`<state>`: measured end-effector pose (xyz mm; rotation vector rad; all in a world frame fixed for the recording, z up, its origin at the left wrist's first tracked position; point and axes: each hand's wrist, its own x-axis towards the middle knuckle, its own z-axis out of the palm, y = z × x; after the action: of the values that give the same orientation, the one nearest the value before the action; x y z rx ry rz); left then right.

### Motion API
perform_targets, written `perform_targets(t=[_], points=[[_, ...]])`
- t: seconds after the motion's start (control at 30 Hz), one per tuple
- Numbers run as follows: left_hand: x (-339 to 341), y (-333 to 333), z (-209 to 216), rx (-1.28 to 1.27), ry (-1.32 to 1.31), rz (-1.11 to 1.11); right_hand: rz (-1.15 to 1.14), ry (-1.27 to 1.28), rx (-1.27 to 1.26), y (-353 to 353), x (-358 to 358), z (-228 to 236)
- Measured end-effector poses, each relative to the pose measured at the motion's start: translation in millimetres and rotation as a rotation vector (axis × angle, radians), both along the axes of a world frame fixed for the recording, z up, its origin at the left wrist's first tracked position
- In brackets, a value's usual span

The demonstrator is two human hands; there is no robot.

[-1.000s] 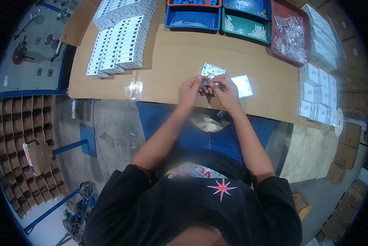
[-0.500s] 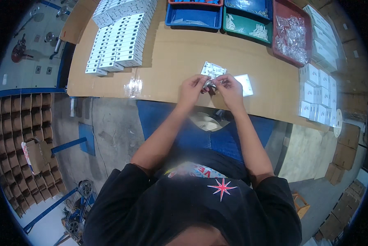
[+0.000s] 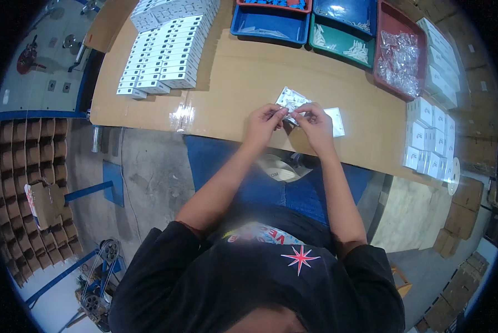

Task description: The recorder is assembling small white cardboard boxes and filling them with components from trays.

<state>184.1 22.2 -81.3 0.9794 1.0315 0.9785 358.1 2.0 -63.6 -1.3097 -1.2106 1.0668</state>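
Observation:
Near the front edge of the table, my left hand (image 3: 263, 125) is closed, thumb and fingertips pinched together. Close beside it, my right hand (image 3: 316, 129) is also closed in a pinch. Something small and whitish shows between the two sets of fingertips; it is too small and partly covered to name. Just beyond the fingers lies a white box-like piece (image 3: 291, 96) with small pale parts on it, its near side hidden by my hands. A flat white square piece (image 3: 334, 123) rests on the table to the right of my right hand.
White boxes (image 3: 165, 53) form tall stacks at the back left. Along the back stand a blue tray (image 3: 270, 40), a green tray (image 3: 337, 53) with white parts, and a red tray (image 3: 390, 87) of clear bags. More white boxes (image 3: 429, 133) line the right edge.
The shiny, silvery look between my fingertips has given way to something small and whitish. My hands stay in nearly the same place; the whole view has shifted slightly.

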Motion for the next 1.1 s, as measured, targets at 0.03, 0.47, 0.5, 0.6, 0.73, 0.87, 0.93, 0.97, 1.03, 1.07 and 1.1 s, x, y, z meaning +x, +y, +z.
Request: perform_targets(t=[0.03,0.47,0.5,0.6,0.73,0.87,0.93,0.97,1.03,1.07,1.1], points=[[0.1,-0.5,-0.5,-0.001,0.000,0.008,-0.002,-0.001,0.000,2.0,-0.4,4.8],[2.9,0.1,-5.9,-0.001,0.009,0.111,-0.047,-0.478,0.130,155.2,25.9,46.1],[2.3,1.0,-14.5,0.019,0.052,0.112,-0.039,-0.563,0.137,170.4,25.3,48.6],[1.6,-4.5,-11.8,0.030,0.098,0.118,-0.019,-0.683,0.110,206.8,23.7,49.3],[-0.6,-8.2,-29.9,0.018,0.170,0.086,0.032,-0.904,0.210,244.0,26.4,37.5],[1.7,-8.7,-20.5,-0.026,0.106,0.092,0.141,-1.152,0.174,269.5,25.4,30.1],[3.1,-7.4,-22.7,-0.034,0.112,0.086,0.164,-1.170,0.171,278.3,24.3,24.3],[3.8,-6.8,-23.4,-0.038,0.118,0.079,0.162,-1.207,0.180,281.6,21.7,21.8],[3.6,-8.2,-20.5,-0.048,0.120,0.078,0.165,-1.241,0.184,286.4,15.5,21.1],[3.1,-8.5,-18.9,-0.052,0.123,0.076,0.173,-1.263,0.160,288.9,12.7,24.8],[2.8,-8.0,-19.8,-0.057,0.125,0.076,0.181,-1.286,0.136,290.9,9.8,27.4]])
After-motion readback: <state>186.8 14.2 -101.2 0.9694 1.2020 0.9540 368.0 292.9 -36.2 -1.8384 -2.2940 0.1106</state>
